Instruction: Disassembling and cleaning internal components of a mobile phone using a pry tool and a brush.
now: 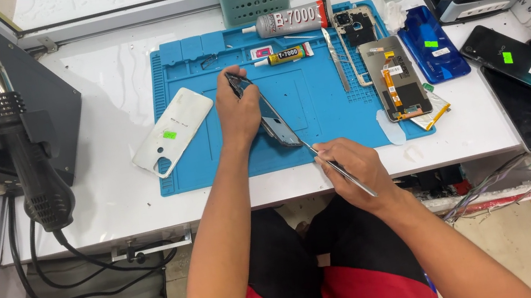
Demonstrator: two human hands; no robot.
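Phone frame held on edge over the blue mat, thin tool at its lower end.

Left hand point(238, 111) grip closed around the dark phone frame point(269, 120), tilted on the blue mat point(194, 158) near the counter point(114, 197) front edge; fingers hide its upper part. Right hand point(350, 164) grip pinched on a thin metal tool point(342, 170), tip at the frame's lower corner, contact hard to make out. White back cover point(172, 132) lies left, well apart; open mat between.

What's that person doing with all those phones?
A person sits at a white table taking a phone apart. The left hand holds a dark phone frame tilted up on a blue work mat. The right hand pokes a thin metal tool at its lower end. A white back cover, glue tubes and other phones lie around.
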